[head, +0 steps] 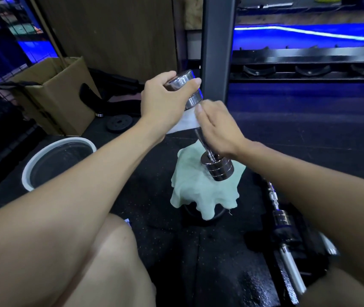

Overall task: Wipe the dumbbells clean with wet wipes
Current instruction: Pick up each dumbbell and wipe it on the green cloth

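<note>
nearest, a bare knee [110, 258] at the bottom left, over dark speckled rubber floor [158, 196]. to the right on the floor, a second chrome dumbbell [284, 220] beside a white-handled bar [294, 269], partly hidden by the right forearm. in the middle, a pale green cloth [201, 191], soft and rumpled, draped over a dark round object. above it, tilted and held in the air, the chrome dumbbell [198, 129]: stacked shiny discs at each end, slim handle between. right hand [218, 129] on the handle, fingers pressed together over a white wet wipe [185, 122] wrapped round the bar. left hand [165, 100] clamped on the far upper disc stack, fingers curled round it. to the left, a round white-rimmed bucket [59, 162]; farther left, an open cardboard box [59, 96] and a small black weight plate [120, 124]. far behind, a grey steel upright [218, 47] and a dark rack [309, 69], blue-lit.
</note>
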